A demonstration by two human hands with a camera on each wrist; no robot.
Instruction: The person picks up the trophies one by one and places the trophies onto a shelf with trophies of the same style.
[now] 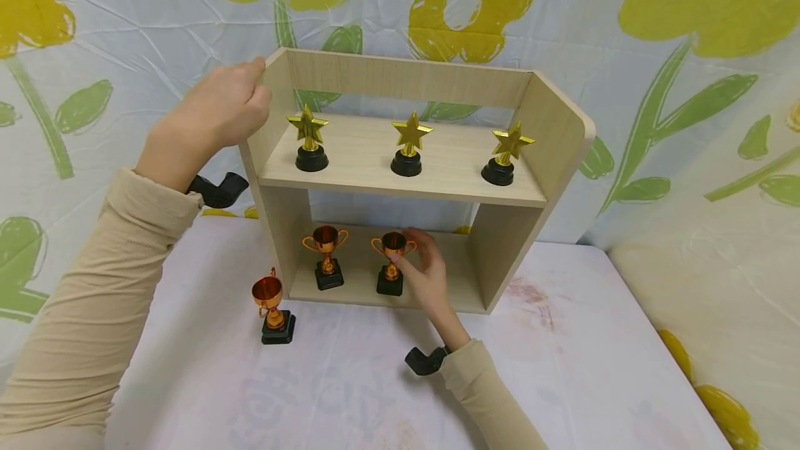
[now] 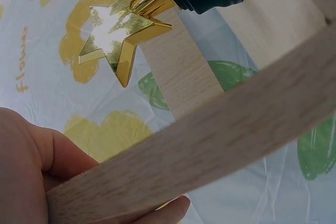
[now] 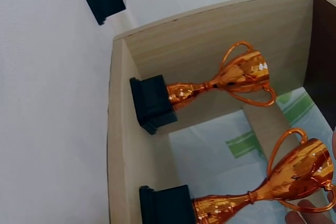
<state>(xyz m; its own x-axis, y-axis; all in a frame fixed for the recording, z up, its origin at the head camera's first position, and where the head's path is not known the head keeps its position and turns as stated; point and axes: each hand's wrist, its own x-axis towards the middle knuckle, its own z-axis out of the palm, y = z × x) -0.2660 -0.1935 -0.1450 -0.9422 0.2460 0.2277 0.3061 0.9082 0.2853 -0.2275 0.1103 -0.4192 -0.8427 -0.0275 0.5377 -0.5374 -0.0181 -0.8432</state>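
My left hand [image 1: 215, 106] grips the upper left side panel of a small wooden shelf [image 1: 400, 193]; in the left wrist view its fingers lie on both faces of the panel [image 2: 189, 153]. On the lower board my right hand [image 1: 430, 278] holds a bronze-coloured trophy cup [image 1: 390, 273] by its bowl and handle. That cup stands upright on its black base, near the board's front edge. A second bronze trophy cup [image 1: 326, 255] stands to its left on the same board. Outside the shelf, a third trophy cup [image 1: 273, 311] stands on the table by the left panel.
Three gold star trophies with black bases stand along the upper board: left [image 1: 309, 139], middle [image 1: 409, 144] and right [image 1: 506, 153]. The shelf is on a white-covered table [image 1: 594, 367], and a flower-printed cloth [image 1: 562, 5] hangs behind it.
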